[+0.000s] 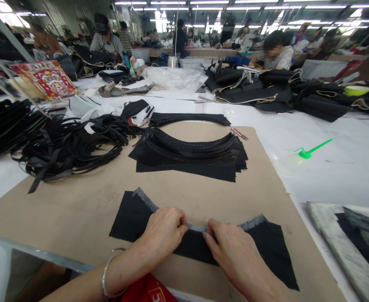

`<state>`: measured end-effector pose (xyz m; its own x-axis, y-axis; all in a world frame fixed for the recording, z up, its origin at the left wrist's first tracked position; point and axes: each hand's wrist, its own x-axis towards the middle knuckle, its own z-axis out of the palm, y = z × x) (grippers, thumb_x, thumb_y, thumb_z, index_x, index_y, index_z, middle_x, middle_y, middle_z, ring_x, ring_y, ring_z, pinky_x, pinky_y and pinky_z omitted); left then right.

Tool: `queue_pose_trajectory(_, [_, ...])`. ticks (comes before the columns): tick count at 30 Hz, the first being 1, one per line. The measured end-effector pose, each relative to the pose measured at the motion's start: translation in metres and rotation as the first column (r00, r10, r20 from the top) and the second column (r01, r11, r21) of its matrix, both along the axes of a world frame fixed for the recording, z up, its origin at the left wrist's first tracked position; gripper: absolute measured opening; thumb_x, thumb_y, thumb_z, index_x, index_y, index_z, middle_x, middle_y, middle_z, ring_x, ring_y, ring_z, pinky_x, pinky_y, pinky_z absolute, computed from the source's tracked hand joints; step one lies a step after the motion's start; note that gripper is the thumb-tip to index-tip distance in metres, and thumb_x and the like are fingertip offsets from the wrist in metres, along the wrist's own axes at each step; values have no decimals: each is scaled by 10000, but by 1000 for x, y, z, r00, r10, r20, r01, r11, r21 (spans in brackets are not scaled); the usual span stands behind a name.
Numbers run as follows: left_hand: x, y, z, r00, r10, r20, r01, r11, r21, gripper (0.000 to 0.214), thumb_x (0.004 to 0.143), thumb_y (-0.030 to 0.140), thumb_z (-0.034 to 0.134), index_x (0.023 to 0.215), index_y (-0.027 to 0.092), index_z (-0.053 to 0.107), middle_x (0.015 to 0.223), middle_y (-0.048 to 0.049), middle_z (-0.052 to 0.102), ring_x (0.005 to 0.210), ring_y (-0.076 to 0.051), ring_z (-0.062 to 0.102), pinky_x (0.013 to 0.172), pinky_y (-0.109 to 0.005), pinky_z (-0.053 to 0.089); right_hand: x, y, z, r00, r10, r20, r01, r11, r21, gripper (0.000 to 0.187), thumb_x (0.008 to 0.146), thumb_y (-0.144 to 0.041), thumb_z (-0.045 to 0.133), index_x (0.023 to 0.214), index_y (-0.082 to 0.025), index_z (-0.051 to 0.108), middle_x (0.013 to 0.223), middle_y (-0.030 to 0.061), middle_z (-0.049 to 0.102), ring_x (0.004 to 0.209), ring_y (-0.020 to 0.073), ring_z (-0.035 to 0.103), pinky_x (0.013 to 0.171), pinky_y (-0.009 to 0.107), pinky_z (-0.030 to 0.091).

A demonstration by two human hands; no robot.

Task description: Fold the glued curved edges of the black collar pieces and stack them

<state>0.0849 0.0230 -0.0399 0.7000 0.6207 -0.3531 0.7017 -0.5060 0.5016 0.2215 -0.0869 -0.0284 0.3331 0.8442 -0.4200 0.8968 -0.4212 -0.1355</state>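
A black fabric panel with a curved upper edge lies flat on brown board in front of me. Along that curve runs a speckled grey strip. My left hand is closed at the middle of the edge, thumb and fingers pinching the strip and fabric. Just to its right, my right hand pinches the same edge, with a short stretch of grey strip showing between the two. Beyond them sits a stack of curved black panels, and behind it lie narrower curved black pieces.
Coiled black strips lie at the left. A small pink-handled cutter rests by the stack. To the right are a green plastic applicator and a pale slab bearing black scraps. Several people work farther back.
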Motion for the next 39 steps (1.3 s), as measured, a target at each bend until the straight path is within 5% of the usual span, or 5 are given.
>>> queue_pose_trajectory(22, [1, -6, -1, 1000, 0, -27, 2, 998, 62, 135, 823, 194, 556, 747, 226, 662, 766, 0, 702, 727, -191, 650, 611, -265, 347, -3, -1, -6, 999, 25, 28, -26, 999, 32, 220, 941, -248, 444, 864, -218, 648, 755, 80, 722, 733, 300, 711, 562, 326, 442])
queue_pose_trajectory(33, [-8, -15, -12, 996, 40, 84, -50, 992, 119, 137, 830, 120, 599, 907, 214, 536, 846, 11, 635, 782, -180, 623, 661, -265, 384, -7, -4, 3, 997, -4, 72, 1, 999, 41, 129, 929, -272, 537, 950, -188, 632, 809, 95, 731, 753, 297, 715, 595, 342, 502])
queue_pose_trajectory(36, [-10, -17, -15, 987, -49, 150, -2, 947, 321, 139, 826, 99, 578, 908, 209, 553, 942, -24, 621, 896, -222, 592, 773, -344, 408, -5, -4, 5, 998, -10, 64, 7, 999, 46, 117, 922, -270, 553, 933, -184, 632, 804, 95, 732, 749, 285, 716, 586, 321, 489])
queue_pose_trajectory(39, [-11, -23, -23, 908, -330, 258, 174, 856, 486, 296, 851, 41, 464, 1054, 214, 593, 1025, -49, 635, 947, -222, 585, 829, -377, 427, -5, -3, 7, 998, -13, 56, 10, 999, 53, 108, 920, -242, 550, 926, -172, 632, 806, 107, 731, 770, 281, 716, 589, 305, 474])
